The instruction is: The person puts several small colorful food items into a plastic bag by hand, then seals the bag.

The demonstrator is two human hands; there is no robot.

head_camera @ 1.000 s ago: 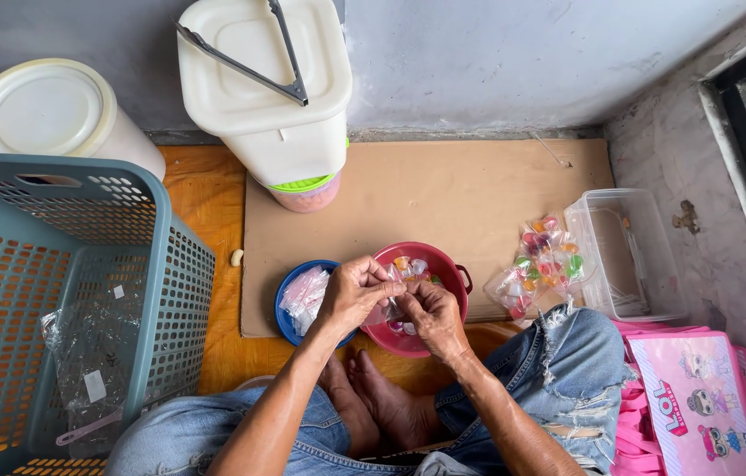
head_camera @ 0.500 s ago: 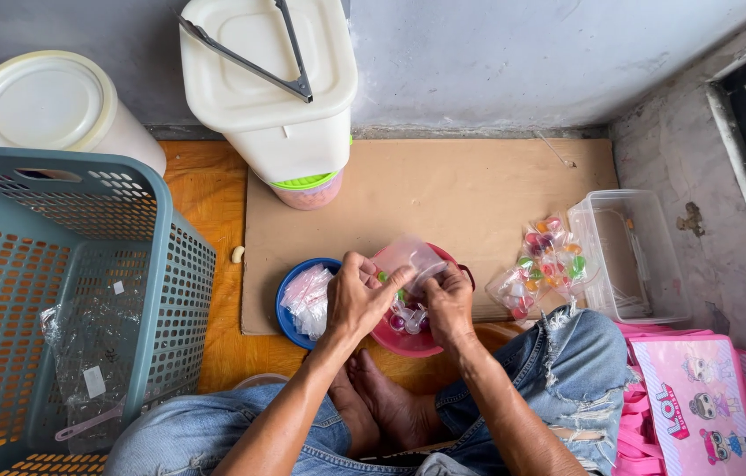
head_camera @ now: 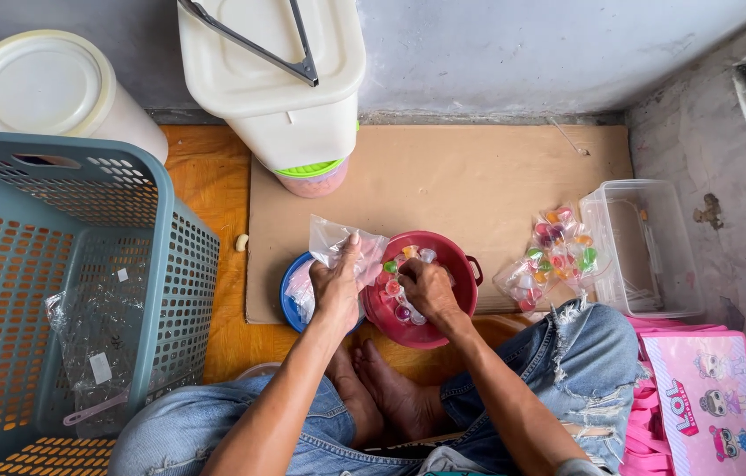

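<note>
A sheet of brown cardboard [head_camera: 470, 189] lies on the floor against the grey wall, and everything else is placed from it. Left of the cardboard stands a big teal laundry basket [head_camera: 64, 264] with a crumpled clear wrapper inside it. At the cardboard's far left corner sits a cream lidded bin [head_camera: 289, 84] with a metal handle, overlapping the edge; further left of that, behind the basket, is a round white tub [head_camera: 47, 92]. Off the cardboard's right edge rests an empty clear plastic box [head_camera: 646, 251], and below the box, beside the person's knee, lies a pink printed bag [head_camera: 712, 397].

On the near edge of the cardboard sits a red bowl [head_camera: 456, 264] holding small coloured jelly cups [head_camera: 399, 286]. Touching the bowl's left side is a blue dish [head_camera: 289, 286], mostly covered. Between the bowl and the clear box lie two filled packets of jelly cups [head_camera: 553, 251].

The left hand [head_camera: 337, 291] hovers over the seam between blue dish and red bowl, its fingers pinching the mouth of a small clear plastic bag [head_camera: 337, 242] that stands up above the knuckles. The right hand [head_camera: 426, 291] is inside the red bowl, fingers curled together down among the jelly cups; whether it grips one cannot be told. A tiny pale scrap [head_camera: 241, 241] lies just off the cardboard's left edge.
</note>
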